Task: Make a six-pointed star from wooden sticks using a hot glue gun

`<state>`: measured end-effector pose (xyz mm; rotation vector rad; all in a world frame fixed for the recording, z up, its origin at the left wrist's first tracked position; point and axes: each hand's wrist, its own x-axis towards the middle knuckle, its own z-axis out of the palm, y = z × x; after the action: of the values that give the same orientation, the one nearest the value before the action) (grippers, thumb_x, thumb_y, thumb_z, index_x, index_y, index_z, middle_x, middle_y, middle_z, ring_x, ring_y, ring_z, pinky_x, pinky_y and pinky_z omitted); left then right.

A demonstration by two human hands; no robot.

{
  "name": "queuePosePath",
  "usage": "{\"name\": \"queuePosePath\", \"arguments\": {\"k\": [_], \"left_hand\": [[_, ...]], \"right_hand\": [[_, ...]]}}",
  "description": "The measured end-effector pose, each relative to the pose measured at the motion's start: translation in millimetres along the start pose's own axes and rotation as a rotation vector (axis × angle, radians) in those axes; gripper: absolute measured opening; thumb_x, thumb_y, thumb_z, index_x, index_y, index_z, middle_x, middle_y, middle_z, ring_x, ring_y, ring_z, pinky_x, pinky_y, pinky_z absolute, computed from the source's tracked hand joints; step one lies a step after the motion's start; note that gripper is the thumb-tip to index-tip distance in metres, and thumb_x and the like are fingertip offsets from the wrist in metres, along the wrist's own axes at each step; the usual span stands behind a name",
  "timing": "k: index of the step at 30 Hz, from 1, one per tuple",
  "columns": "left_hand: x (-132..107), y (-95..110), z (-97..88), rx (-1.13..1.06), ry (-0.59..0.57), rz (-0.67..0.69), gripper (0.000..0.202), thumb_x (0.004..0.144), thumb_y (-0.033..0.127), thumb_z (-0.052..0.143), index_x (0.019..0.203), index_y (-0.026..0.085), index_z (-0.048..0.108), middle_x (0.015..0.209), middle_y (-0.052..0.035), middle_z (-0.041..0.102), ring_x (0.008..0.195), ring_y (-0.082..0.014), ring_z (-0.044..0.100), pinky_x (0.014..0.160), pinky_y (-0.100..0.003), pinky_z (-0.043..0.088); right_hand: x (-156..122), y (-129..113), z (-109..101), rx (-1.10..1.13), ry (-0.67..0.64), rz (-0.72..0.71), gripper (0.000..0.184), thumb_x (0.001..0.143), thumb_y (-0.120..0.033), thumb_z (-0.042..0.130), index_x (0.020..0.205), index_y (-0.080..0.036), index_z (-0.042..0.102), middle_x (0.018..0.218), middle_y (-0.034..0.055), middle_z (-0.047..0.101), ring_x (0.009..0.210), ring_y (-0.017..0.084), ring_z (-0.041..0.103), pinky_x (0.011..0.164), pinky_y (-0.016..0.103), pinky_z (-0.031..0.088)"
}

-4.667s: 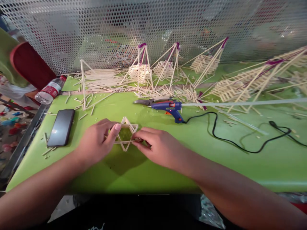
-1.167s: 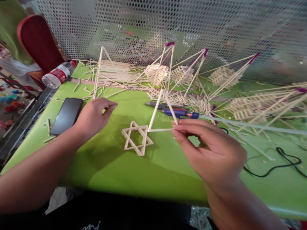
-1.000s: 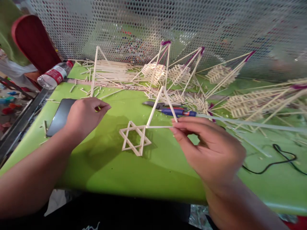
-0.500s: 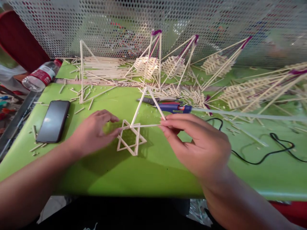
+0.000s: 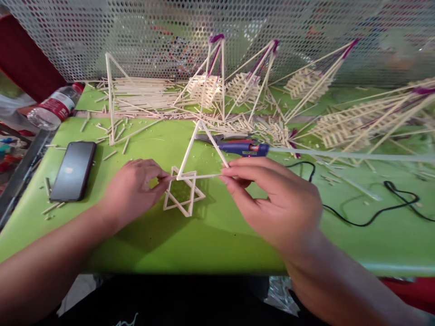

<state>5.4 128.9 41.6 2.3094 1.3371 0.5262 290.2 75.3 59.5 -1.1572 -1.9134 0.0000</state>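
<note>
My right hand [image 5: 278,201] pinches the right corner of a triangle of thin wooden sticks [image 5: 189,150] between thumb and fingertips. The triangle's left corner rests at the top of a six-pointed star of wooden sticks [image 5: 192,192], low over the green table. At the star's upper left point, my left hand [image 5: 132,188] has thumb and forefinger pressed together on its tip. Just behind the triangle lie a blue glue gun [image 5: 239,148], with a long clear glue stick in its back, and dark-jawed pliers [image 5: 210,138].
A phone [image 5: 73,171] and a plastic bottle [image 5: 54,107] lie at left. Beyond are a bent stick frame [image 5: 110,99], loose sticks [image 5: 146,93] and several stick structures with purple tips [image 5: 207,88]. A black cord [image 5: 367,222] curls at right, before a perforated metal screen [image 5: 136,36].
My left thumb and forefinger have closed onto the star's upper left point. The right hand keeps its pinch on the triangle. The whole view has shifted slightly.
</note>
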Motion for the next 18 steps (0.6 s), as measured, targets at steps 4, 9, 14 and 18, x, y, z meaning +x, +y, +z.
{"name": "queuePosePath", "arguments": {"k": [4,9,14,18], "left_hand": [[0,1,0.4,0.157,0.006,0.078,0.029,0.106,0.039,0.061,0.098,0.023,0.084,0.103,-0.007,0.086,0.09,-0.0266,0.077,0.094,-0.046,0.055],[1,1,0.2,0.025,0.004,-0.014,0.021,0.1,0.036,0.065,0.09,0.023,0.079,0.096,-0.0049,0.083,0.082,-0.022,0.073,0.083,-0.038,0.055],[5,-8,5.1,-0.201,0.026,-0.173,0.024,0.096,0.043,0.067,0.089,0.024,0.079,0.087,-0.0017,0.081,0.074,-0.0182,0.07,0.068,-0.031,0.053],[8,-13,3.3,-0.196,0.05,-0.196,0.021,0.094,0.043,0.068,0.09,0.025,0.079,0.087,-0.0019,0.083,0.073,-0.0198,0.072,0.067,-0.032,0.054]], "right_hand": [[-1,1,1,0.0,-0.003,-0.004,0.022,0.101,-0.007,0.078,0.107,-0.028,0.082,0.106,0.0032,0.088,0.092,0.021,0.086,0.085,0.033,0.072],[-2,1,1,0.003,-0.002,-0.002,0.02,0.103,-0.009,0.077,0.107,-0.028,0.081,0.106,0.0036,0.088,0.089,0.021,0.086,0.082,0.033,0.072],[-1,0,-1,0.014,0.001,-0.008,0.021,0.103,-0.008,0.077,0.108,-0.028,0.08,0.106,0.0034,0.088,0.09,0.02,0.086,0.083,0.033,0.072],[-1,0,-2,0.007,0.0,-0.007,0.022,0.103,-0.008,0.077,0.109,-0.029,0.08,0.106,0.003,0.088,0.09,0.021,0.086,0.085,0.034,0.072]]}}
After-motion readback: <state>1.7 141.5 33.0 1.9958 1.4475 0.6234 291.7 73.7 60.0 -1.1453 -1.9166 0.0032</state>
